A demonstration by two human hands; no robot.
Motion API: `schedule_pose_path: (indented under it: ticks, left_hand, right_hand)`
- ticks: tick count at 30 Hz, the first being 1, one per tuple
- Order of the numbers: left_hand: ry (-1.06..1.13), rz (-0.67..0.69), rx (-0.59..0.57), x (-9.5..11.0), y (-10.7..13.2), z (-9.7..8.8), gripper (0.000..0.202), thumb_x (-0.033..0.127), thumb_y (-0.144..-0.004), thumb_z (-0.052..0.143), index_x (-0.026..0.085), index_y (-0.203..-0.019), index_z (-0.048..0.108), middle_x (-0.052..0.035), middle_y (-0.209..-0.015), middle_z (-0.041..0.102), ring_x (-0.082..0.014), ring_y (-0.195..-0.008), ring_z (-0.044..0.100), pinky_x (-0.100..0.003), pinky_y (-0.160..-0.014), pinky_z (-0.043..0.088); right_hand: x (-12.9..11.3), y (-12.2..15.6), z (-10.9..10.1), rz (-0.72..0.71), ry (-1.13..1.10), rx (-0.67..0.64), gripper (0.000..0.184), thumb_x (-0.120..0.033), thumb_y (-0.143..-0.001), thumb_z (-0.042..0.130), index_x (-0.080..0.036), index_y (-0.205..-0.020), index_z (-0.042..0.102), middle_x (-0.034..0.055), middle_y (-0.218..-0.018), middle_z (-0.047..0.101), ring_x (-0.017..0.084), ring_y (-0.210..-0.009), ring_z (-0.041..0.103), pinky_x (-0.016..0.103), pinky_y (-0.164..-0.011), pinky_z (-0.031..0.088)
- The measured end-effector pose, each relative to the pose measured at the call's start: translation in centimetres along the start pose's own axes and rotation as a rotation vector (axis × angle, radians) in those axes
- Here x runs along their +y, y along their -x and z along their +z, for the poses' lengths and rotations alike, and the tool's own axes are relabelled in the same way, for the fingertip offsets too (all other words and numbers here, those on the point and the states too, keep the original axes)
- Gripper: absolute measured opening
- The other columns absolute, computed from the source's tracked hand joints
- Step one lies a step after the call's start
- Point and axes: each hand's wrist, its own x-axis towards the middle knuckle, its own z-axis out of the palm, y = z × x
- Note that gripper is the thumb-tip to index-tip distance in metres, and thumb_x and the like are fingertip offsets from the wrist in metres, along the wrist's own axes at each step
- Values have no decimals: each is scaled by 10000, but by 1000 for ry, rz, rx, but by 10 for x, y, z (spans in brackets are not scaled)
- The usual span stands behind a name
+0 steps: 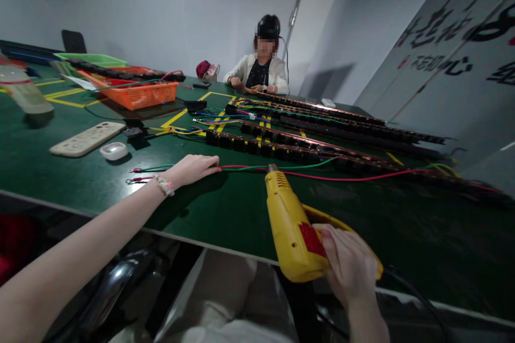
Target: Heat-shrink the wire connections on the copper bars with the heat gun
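My right hand (350, 262) is wrapped round the handle of a yellow heat gun (287, 225), whose metal nozzle (271, 168) points away from me at the wires. My left hand (195, 168) is closed on a red wire (354, 178) and a green wire (306, 167), fingertips pinched together over them near the table's front edge. Left of that hand, the wires' ends show ring terminals with red sleeves (137, 171). Rightward, both wires run on past the nozzle toward the long black cable harnesses (257, 144). Whether the nozzle touches the wires I cannot tell.
On the green table (225, 209) lie a beige remote control (86, 139), a small white case (113, 151) and an orange basket (139, 97). A bottle (24, 91) stands at left. Across the table sits another person (265, 67), hands at a harness. The heat gun's cord (414, 289) trails right.
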Motion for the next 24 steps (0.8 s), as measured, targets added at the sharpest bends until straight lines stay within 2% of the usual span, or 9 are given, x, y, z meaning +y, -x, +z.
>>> schedule_pose_path:
  ticks: [4,8,11,14,18,21,24]
  left_hand:
    - [-95,-76,-6,-14,3,-7,409,450,-959,232,247,-1016,582,-39,-868,684,-175,-741,635,-239,-621,393]
    - [-156,-88,106,-24,5,-11,376,398,-960,262,200,-1035,573,-62,-917,668,-169,-757,630,-237,-628,401]
    - [-135,63,199,-26,11,-10,370,443,-946,320,194,-1056,571,-71,-1027,622,-157,-821,609,-249,-692,424]
    - [-116,246,180,-26,19,-5,353,460,-934,362,206,-1016,594,-68,-1077,579,-153,-895,576,-262,-772,428]
    - [-123,300,173,-27,23,-6,336,396,-951,346,178,-972,601,-81,-1060,579,-156,-917,556,-285,-829,409]
    - [-165,237,242,-29,19,-21,356,387,-962,310,165,-947,588,-86,-983,606,-162,-883,565,-292,-823,399]
    - [-168,44,326,-32,10,-45,393,434,-963,275,170,-960,565,-63,-869,629,-162,-769,577,-272,-714,397]
  right_hand:
    - [-2,2,2,37,-18,34,411,-297,-961,294,-188,-893,685,32,-840,713,134,-755,631,261,-743,419]
    - [-2,4,4,53,-27,60,408,-293,-966,301,-176,-917,689,45,-864,715,143,-780,633,270,-764,419]
    - [2,6,7,-1,-20,103,379,-277,-955,333,-169,-923,695,50,-864,717,143,-783,640,265,-761,422]
    - [6,8,9,-2,-1,97,378,-268,-952,331,-161,-929,693,58,-853,716,148,-776,639,273,-770,424]
    - [9,8,7,-65,23,116,353,-229,-937,338,-167,-943,686,58,-852,717,153,-782,645,277,-778,433]
    - [12,8,5,-183,39,128,312,-180,-908,370,-141,-979,671,66,-843,714,156,-772,653,271,-777,444]
    - [13,9,4,-219,34,132,285,-156,-892,383,-107,-970,653,89,-824,707,171,-778,652,285,-802,444]
